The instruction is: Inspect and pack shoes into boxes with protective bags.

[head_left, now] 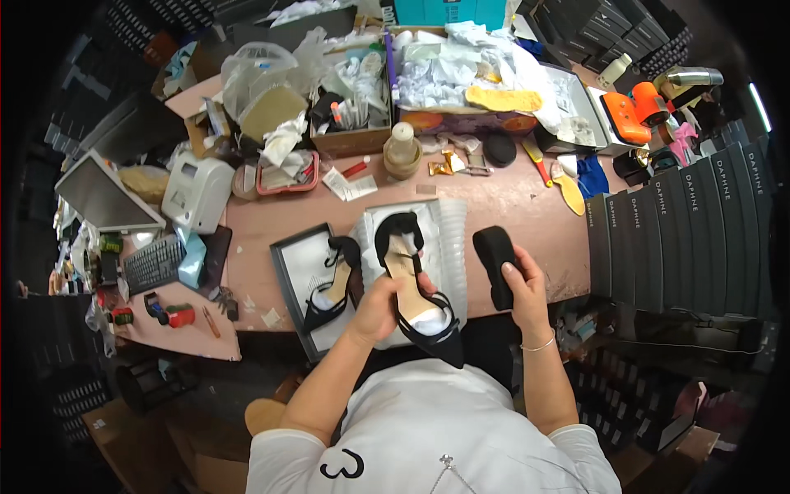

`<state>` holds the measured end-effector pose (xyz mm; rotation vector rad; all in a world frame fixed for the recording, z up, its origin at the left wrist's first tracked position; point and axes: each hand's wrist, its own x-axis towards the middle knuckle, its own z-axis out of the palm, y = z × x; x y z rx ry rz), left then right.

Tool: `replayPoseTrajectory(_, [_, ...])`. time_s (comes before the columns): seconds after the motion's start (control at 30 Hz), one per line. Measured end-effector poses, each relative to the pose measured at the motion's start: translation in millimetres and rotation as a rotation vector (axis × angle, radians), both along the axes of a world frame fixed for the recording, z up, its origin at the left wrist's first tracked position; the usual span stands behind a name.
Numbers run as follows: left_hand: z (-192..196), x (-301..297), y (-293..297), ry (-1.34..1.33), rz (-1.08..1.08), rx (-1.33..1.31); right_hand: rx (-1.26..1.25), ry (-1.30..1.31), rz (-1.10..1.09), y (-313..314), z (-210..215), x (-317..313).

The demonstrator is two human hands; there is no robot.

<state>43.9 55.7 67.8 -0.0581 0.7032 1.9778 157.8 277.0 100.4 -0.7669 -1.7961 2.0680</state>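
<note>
both hands grip: left hand hides the black heeled shoe's middle, right hand a black sponge.

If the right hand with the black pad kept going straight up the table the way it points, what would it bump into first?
Probably bare pink tabletop first; beyond the right hand and its black oblong pad, the round black disc looks nearest in line, though depth is unclear.
</note>
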Motion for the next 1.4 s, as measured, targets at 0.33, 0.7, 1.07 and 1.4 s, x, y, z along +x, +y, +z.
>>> replayPoseTrajectory(0.33, [45.3, 5.2, -49.4, 0.635, -0.005, -0.487, 0.602, 0.080, 0.037, -22.1, 72.8, 4.9])
replayPoseTrajectory(0.7, [67.5, -0.7, -32.9, 1.209, -0.292, -1.182, 1.484, 0.417, 0.429, -26.0, 66.1, -59.9])
replayPoseTrajectory(1.07, [47.7, -12.2, 29.3, 1.455, -0.576, -1.242, 1.351, 0.146, 0.480, 108.9, -47.0, -123.5])
replayPoseTrajectory(1.4, [80.8, -14.5, 51.3, 2.112, -0.444, -0.654, -0.743, -0.144, 1.231, 33.5, -28.8, 8.4])
